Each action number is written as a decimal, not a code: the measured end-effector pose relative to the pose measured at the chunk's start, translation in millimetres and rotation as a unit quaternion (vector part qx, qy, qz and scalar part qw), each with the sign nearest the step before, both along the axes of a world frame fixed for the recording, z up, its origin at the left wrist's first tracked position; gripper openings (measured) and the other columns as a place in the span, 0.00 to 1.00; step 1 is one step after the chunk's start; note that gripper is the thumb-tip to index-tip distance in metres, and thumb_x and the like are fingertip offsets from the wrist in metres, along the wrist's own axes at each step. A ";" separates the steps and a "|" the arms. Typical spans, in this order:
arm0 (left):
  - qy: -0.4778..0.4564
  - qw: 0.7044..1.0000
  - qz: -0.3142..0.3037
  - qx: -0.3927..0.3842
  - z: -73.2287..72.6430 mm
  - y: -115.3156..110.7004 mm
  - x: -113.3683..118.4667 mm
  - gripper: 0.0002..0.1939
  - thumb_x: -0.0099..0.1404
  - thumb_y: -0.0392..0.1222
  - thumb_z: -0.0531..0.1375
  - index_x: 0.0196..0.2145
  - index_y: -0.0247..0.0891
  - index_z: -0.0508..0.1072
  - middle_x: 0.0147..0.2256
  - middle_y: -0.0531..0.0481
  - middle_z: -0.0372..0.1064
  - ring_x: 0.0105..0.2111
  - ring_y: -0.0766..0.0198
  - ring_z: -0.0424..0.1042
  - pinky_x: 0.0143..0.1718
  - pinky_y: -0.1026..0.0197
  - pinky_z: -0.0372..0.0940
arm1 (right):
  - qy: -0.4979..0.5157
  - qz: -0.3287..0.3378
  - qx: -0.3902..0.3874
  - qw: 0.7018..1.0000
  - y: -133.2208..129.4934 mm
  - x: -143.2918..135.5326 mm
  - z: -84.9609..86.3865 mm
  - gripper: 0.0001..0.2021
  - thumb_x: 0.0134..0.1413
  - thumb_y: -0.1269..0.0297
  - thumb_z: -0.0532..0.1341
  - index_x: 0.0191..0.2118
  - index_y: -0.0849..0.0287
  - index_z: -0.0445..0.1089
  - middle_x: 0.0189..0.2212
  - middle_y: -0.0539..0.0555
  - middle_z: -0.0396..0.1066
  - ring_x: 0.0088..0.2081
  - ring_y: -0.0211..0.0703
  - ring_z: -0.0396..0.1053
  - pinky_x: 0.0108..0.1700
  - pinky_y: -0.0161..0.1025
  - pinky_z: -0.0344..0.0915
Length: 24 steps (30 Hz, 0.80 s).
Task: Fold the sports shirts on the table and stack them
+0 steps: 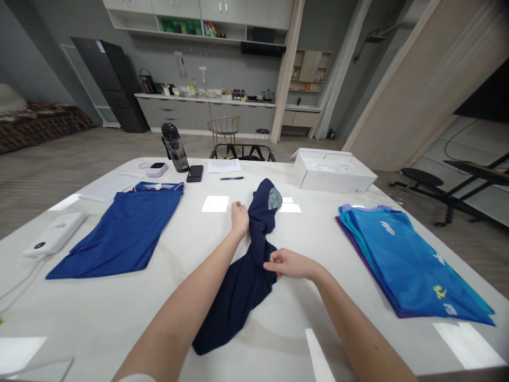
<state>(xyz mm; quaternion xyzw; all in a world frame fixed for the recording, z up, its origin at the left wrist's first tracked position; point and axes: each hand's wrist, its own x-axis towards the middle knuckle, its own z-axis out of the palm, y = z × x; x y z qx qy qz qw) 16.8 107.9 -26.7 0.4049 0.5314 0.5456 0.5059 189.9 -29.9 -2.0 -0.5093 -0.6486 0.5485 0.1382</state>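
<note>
A dark navy garment (242, 289) lies bunched and twisted on the white table, its narrow far end showing a grey speckled patch (274, 198). My left hand (239, 218) is closed at the left edge of the garment's upper part, its fingers curled against the cloth. My right hand (288, 263) pinches the garment's right edge near its middle, with thumb and fingers together. A folded blue garment (127, 228) with a striped collar lies to the left. On the right rests a stack of blue, teal and purple shirts (401, 260).
Along the far side of the table (178, 318) stand a dark bottle (175, 148), a phone (194, 173), a small lilac device (156, 170), a paper (224, 165), a pen (231, 178) and an open white box (334, 172). A white power bank (54, 233) with cables lies at the left.
</note>
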 end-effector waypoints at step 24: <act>-0.323 0.942 -0.077 -0.051 4.5 36.3 -16.8 0.14 0.64 0.49 0.61 0.40 0.35 0.74 0.33 0.43 0.76 0.38 0.54 0.76 0.44 0.51 0.72 | 0.137 -0.378 0.152 0.903 143.9 -44.7 -29.9 0.43 0.49 0.44 0.68 0.64 0.51 0.49 0.32 0.46 0.68 0.25 0.38 0.65 0.26 0.34 0.63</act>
